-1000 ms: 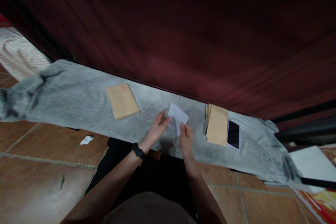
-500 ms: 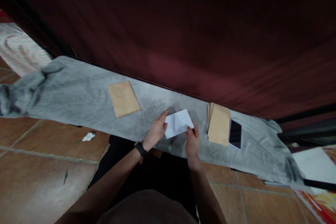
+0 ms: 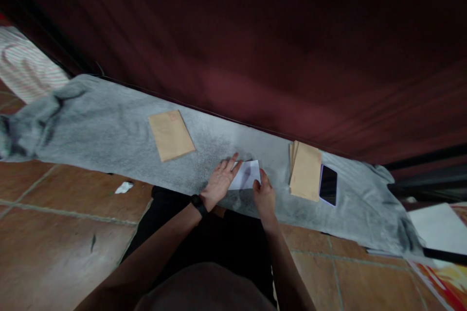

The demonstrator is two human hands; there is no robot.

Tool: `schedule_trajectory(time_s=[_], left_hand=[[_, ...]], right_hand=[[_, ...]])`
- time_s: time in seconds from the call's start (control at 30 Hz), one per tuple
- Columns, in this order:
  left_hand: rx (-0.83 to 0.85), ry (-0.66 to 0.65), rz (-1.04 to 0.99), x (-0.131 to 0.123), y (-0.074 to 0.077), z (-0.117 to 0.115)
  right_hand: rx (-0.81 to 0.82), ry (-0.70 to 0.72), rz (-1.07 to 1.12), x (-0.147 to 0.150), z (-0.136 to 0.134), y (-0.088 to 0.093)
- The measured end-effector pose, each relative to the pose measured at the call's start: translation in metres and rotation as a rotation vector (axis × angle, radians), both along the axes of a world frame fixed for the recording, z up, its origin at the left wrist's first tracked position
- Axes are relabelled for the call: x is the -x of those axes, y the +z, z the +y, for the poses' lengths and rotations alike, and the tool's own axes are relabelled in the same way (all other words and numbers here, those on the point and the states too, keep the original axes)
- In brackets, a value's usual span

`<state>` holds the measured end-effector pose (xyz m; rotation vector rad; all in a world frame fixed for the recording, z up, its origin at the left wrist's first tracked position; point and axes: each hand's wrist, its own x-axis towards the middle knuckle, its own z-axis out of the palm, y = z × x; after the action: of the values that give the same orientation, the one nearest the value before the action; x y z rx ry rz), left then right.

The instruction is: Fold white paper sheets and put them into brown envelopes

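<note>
A white sheet of paper (image 3: 245,176), apparently folded, lies low over the grey cloth in front of me. My left hand (image 3: 220,181) rests at its left edge, open, with the fingers stretched out and partly over the paper. At the right edge, my right hand (image 3: 265,197) grips the paper with the thumb on top and the fingers behind. Left of both hands is a brown paper envelope (image 3: 172,136) lying flat. A small stack of similar brown envelopes (image 3: 305,172) sits to the right of my right hand.
A phone (image 3: 329,185) with a dark screen lies beside the envelope stack. The grey cloth (image 3: 116,121) covers a long narrow surface against a dark red panel (image 3: 233,82). A crumpled white scrap (image 3: 124,187) is on the tiled floor (image 3: 73,248).
The paper has come down flatter toward the cloth. My left hand has let go of its edge and spread its fingers over it; my right hand still grips the right side.
</note>
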<state>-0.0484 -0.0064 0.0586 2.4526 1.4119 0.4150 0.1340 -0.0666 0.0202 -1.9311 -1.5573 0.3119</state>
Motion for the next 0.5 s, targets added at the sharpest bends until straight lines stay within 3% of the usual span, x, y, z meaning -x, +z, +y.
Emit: schedule_trajectory(time_s=[0.23, 0.5], left_hand=[[-0.072, -0.14, 0.006, -0.006, -0.015, -0.001], [-0.072, -0.224, -0.023, -0.014, -0.029, -0.024]], right_hand=[[0.024, 0.04, -0.144, 0.0, -0.003, 0.002], [0.051, 0.009, -0.21, 0.001, -0.006, 0.0]])
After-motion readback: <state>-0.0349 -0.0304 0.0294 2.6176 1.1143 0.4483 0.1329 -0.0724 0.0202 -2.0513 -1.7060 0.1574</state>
